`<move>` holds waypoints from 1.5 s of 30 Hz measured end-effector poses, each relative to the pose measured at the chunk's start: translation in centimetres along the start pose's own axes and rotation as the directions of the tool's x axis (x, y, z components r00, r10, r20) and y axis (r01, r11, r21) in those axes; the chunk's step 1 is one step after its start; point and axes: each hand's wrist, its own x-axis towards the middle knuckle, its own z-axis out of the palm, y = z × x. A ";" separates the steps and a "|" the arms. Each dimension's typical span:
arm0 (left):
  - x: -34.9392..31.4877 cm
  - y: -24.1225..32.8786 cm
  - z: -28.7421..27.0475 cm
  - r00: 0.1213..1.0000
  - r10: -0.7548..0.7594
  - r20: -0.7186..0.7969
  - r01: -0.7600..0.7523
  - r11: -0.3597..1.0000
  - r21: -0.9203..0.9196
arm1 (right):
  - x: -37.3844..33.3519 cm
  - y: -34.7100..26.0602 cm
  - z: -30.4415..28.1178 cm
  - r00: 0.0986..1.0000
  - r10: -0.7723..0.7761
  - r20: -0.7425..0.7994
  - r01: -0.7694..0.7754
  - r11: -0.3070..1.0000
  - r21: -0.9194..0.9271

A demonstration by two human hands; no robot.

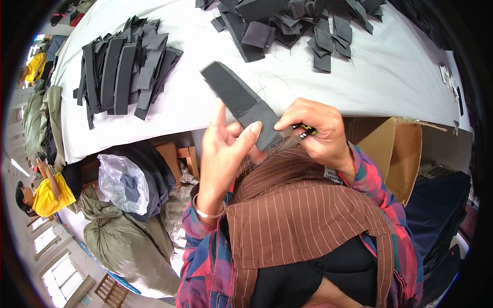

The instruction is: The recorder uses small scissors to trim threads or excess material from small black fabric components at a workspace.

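Note:
In front of my body a dark grey fabric strip (233, 92), with a folded piece at its lower end, slants from upper left to lower right. My left hand (224, 149) pinches that lower end, thumb on top and other fingers partly hidden behind it. At the strip's right edge, the thumb and index finger of my right hand (321, 128) touch the cloth. Curled within the right fingers is a small black-and-yellow hand tool (307, 130), mostly covered, so its kind is unclear. Loose threads lie on the white cloth beyond the strip.
A white-covered table (195, 46) bears a stack of dark strips (120, 72) at left and a heap of dark fabric pieces (287, 25) at the far side. Below stand a cardboard box (408, 159), a plastic bag (123, 182) and a green sack (123, 241). A person in yellow (54, 195) is at left.

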 end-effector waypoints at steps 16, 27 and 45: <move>3.0 -3.4 0.4 0.943 0.234 0.237 -0.226 0.972 -0.061 | 1.8 0.1 0.5 0.888 0.459 -0.026 -0.396 0.793 0.463; 4.7 -4.5 -0.2 0.951 0.089 0.296 0.012 0.947 -0.321 | 3.9 1.7 -3.2 0.992 -0.092 0.086 0.123 0.856 -0.501; 5.1 -4.5 -0.2 0.948 0.032 0.316 0.076 0.943 -0.324 | 4.5 3.0 -2.8 0.947 -0.268 0.174 0.319 0.757 -0.570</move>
